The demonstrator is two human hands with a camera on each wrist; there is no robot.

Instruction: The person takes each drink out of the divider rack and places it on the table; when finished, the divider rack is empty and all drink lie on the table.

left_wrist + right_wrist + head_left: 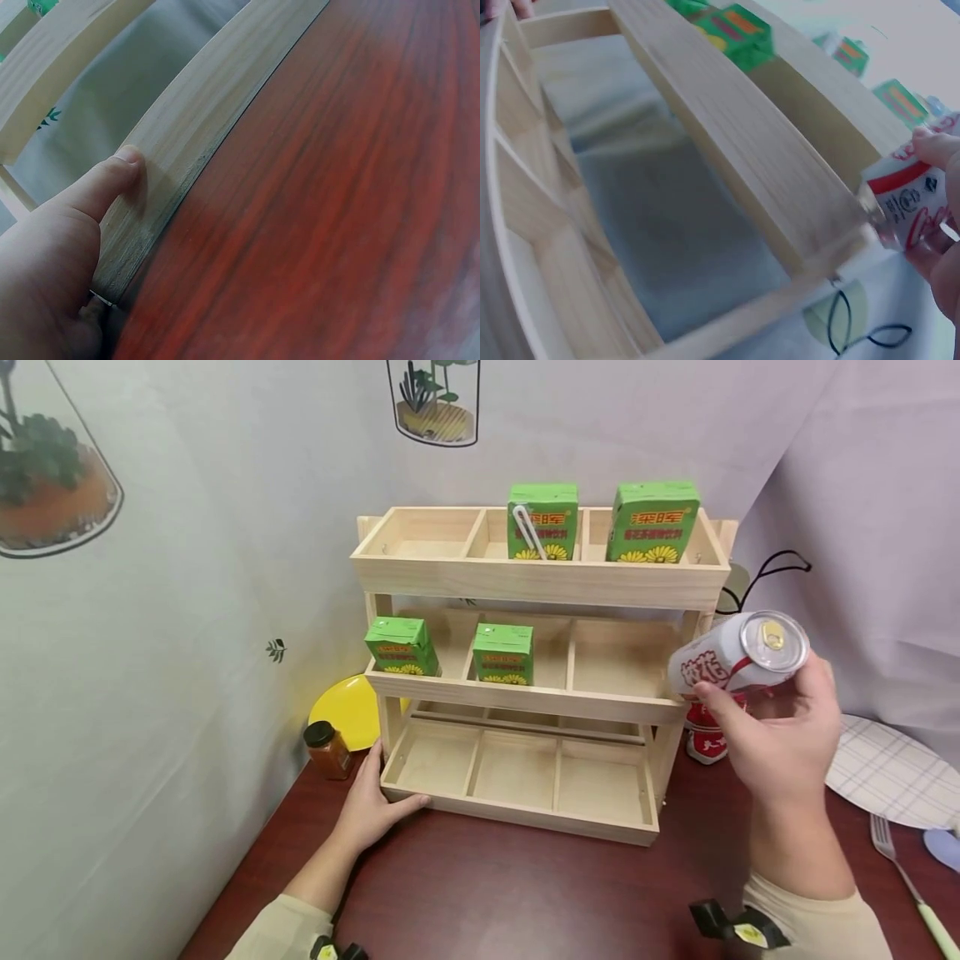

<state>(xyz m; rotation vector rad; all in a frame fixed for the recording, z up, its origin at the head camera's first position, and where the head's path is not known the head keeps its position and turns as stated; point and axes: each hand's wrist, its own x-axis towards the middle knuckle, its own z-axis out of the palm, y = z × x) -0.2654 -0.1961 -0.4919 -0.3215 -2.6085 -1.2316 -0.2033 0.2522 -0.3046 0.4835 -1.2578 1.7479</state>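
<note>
A three-tier wooden rack (536, 581) stands on the dark red table. My left hand (369, 810) holds its bottom left corner, the thumb (112, 180) pressing on the front board in the left wrist view. In my right hand (787, 735) is a white and red soda can (705, 664), tilted with its top towards me, by the right end of the middle tier. Green drink cartons stand in the top tier's middle (543, 527) and right (652, 527) compartments. Two more are in the middle tier, in the left (405, 647) and middle (504, 656) compartments.
Left of the rack are a yellow plate (348, 710) and a dark-lidded jar (327, 750). A red can (707, 745) stands behind the right side. Further right lie a checked placemat (896, 768) and a fork (903, 872). A pale cloth wall (225, 568) rises behind.
</note>
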